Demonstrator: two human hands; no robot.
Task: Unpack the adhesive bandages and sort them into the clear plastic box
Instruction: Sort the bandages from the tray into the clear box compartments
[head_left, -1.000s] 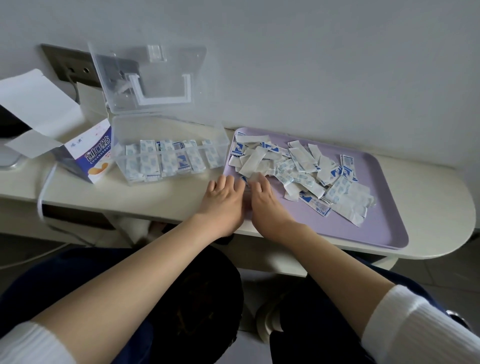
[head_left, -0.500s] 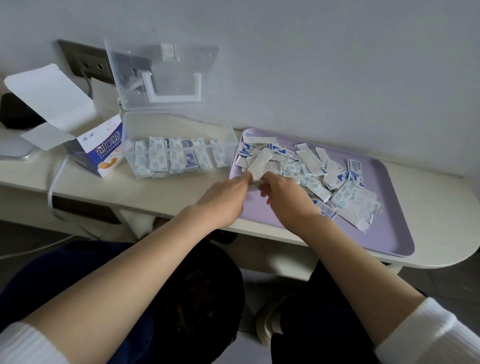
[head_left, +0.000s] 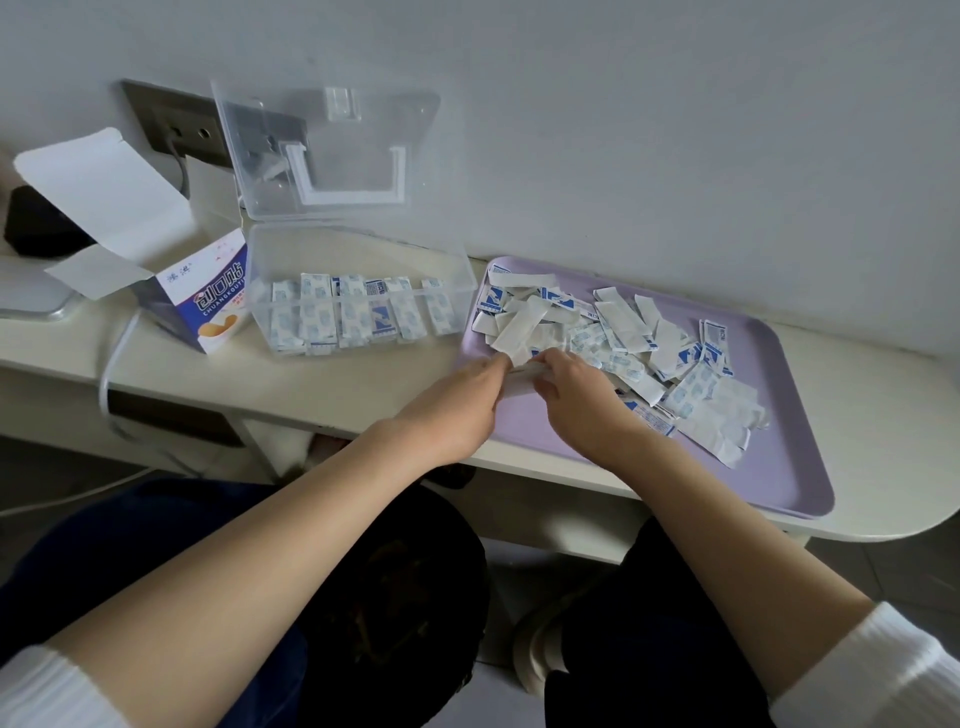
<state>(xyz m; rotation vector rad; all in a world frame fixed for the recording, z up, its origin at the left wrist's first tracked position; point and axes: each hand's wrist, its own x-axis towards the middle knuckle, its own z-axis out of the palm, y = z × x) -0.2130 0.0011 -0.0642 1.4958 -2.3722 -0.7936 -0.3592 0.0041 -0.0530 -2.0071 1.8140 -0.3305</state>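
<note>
Pinching a white bandage (head_left: 521, 370), apparently at its ends, left hand (head_left: 453, 402) and right hand (head_left: 577, 397) meet mid-frame. Purple tray (head_left: 753, 467) lies beneath.

The clear box (head_left: 358, 260) stood open, lid (head_left: 332, 150) upright, a row of wrapped bandages (head_left: 353, 317) along its front wall. Loose bandages (head_left: 623, 338), white-and-blue, lay heaped on the purple tray (head_left: 753, 467) beside it.

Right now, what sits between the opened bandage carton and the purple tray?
The clear plastic box, lid raised, with wrapped bandages lined up inside, stands on the desk between the carton and the purple tray, as the head view shows.
</note>
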